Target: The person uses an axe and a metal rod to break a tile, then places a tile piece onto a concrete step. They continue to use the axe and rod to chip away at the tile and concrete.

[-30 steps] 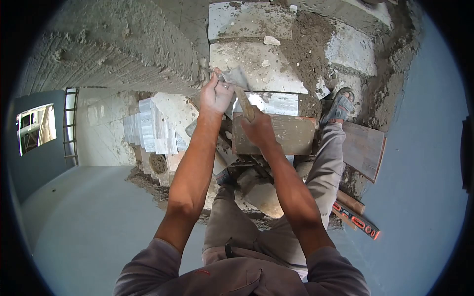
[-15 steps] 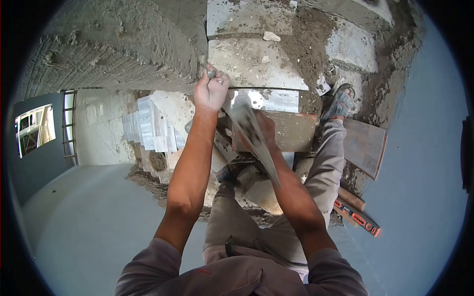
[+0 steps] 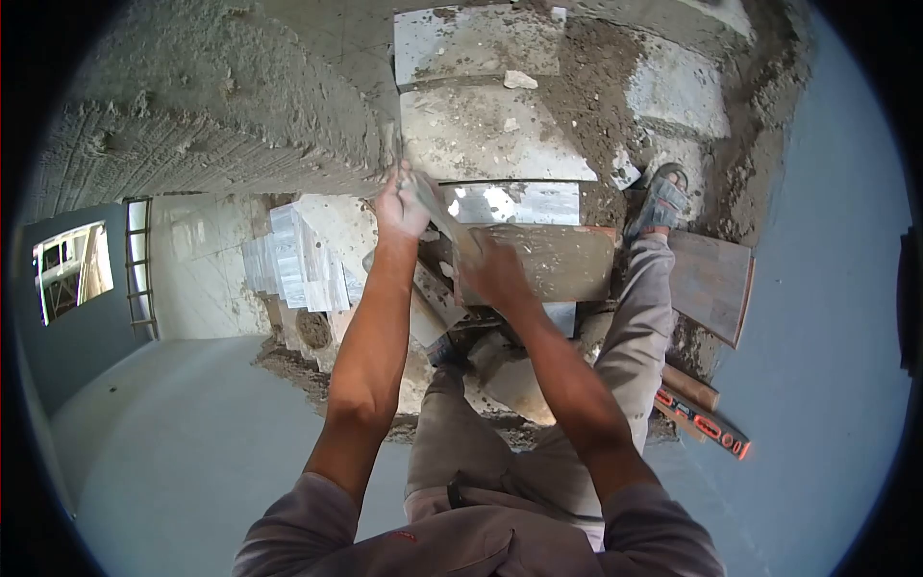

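Note:
My right hand (image 3: 498, 274) is wrapped round a long flat trowel (image 3: 444, 219), partly smeared by motion. The trowel's blade slants up and left to my left hand. My left hand (image 3: 402, 210) is closed at the lower corner of the grey mortar-covered surface (image 3: 250, 144), its fingers beside the blade tip. What it pinches is hidden behind blade and blur. Just right of the trowel lie a pale streaked tile (image 3: 538, 204) and a mud-smeared brown board (image 3: 558, 264).
Dirty whitish steps (image 3: 495, 130) rise ahead, with loose dirt (image 3: 596, 96) beside them. Stacked tiles (image 3: 298, 255) lie to the left. My sandalled foot (image 3: 661, 204) stands on the right, near a leaning tile (image 3: 710, 284) and an orange-black spirit level (image 3: 707, 423).
The trowel has swung from pointing down toward my right forearm to pointing up at my left hand. My left hand has lowered slightly; the grey lump seen in it earlier is now obscured.

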### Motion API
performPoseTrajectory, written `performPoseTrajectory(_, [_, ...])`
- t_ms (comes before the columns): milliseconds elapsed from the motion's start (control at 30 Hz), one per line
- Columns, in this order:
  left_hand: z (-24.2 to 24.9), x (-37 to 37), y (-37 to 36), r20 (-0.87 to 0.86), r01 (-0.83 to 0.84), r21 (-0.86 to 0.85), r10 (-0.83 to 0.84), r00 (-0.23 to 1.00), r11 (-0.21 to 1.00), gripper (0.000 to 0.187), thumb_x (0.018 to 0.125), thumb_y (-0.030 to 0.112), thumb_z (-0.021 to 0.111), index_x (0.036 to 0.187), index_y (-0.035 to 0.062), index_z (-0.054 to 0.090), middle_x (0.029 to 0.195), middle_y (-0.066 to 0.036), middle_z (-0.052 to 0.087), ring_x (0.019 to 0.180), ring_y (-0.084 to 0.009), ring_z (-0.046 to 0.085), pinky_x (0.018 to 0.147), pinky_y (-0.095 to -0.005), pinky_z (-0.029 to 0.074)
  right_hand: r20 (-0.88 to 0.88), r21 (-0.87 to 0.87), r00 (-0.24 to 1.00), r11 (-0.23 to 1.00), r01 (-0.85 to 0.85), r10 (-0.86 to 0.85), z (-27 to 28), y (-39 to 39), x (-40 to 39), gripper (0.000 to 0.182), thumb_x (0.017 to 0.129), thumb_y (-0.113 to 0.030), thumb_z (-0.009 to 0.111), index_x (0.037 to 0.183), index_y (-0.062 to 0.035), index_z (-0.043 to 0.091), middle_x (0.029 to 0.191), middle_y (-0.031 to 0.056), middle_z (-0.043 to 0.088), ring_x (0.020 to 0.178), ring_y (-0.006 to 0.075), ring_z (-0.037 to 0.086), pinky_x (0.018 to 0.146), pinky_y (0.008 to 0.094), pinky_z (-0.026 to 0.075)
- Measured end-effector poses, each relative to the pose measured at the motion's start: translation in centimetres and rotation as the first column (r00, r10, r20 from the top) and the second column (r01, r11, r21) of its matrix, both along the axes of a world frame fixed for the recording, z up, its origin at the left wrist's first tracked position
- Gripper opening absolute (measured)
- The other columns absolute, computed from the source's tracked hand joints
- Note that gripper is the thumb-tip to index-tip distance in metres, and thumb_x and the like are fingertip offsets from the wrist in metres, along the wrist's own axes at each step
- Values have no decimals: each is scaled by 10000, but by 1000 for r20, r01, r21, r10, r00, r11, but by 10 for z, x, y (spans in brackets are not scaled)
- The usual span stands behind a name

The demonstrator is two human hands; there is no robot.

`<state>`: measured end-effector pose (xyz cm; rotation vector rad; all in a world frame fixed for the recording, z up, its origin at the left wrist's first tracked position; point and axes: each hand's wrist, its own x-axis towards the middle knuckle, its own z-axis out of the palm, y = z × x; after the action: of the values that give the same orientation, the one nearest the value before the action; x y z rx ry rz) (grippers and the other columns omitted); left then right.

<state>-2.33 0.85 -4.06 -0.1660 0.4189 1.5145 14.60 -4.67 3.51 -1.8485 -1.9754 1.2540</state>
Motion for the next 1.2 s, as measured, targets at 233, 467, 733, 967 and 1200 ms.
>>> performPoseTrajectory(233, [29, 31, -11, -100, 69, -263, -98, 990, 962, 179, 824, 146, 503, 964, 34, 503, 796, -38, 535, 725, -156, 502, 668, -284, 424, -442, 221, 887, 942, 251, -132, 30, -34, 10, 234, 667, -124, 598, 852, -7, 516, 695, 172, 556, 645, 351, 548, 581, 354, 449])
performPoseTrajectory(467, [47, 41, 1, -260, -8, -298, -73, 963, 954, 148, 833, 137, 501, 935, 29, 511, 787, -35, 547, 701, -124, 521, 625, -252, 429, -480, 1, 770, 877, 480, -421, 18, -45, 27, 45, 714, -19, 540, 752, -12, 519, 591, 19, 494, 487, 84, 460, 449, 219, 371])
performPoseTrajectory(733, [54, 58, 29, -348, -35, -471, -149, 926, 882, 98, 850, 153, 471, 851, 69, 520, 762, -25, 570, 644, -113, 522, 588, -242, 429, -559, -414, 441, 697, 585, -702, 41, -19, 44, 117, 696, -50, 544, 813, -35, 545, 629, 56, 525, 558, 106, 504, 525, 284, 420])
performPoseTrajectory(967, [42, 55, 48, -386, 43, -501, -267, 883, 864, 70, 840, 162, 483, 803, 115, 519, 691, -3, 553, 595, -119, 518, 541, -257, 419, -199, 249, 935, 907, 339, -295, -35, -4, 6, 109, 699, -73, 540, 797, -29, 556, 598, 74, 524, 513, 119, 502, 499, 281, 414])
performPoseTrajectory(1200, [49, 49, 42, -361, 20, -544, -255, 897, 839, 46, 832, 156, 490, 820, 123, 520, 681, -2, 533, 590, -124, 498, 542, -256, 406, -632, -418, 279, 622, 663, -723, 6, -18, -3, 298, 653, -187, 569, 813, 62, 530, 657, 170, 554, 587, 257, 545, 605, 337, 439])
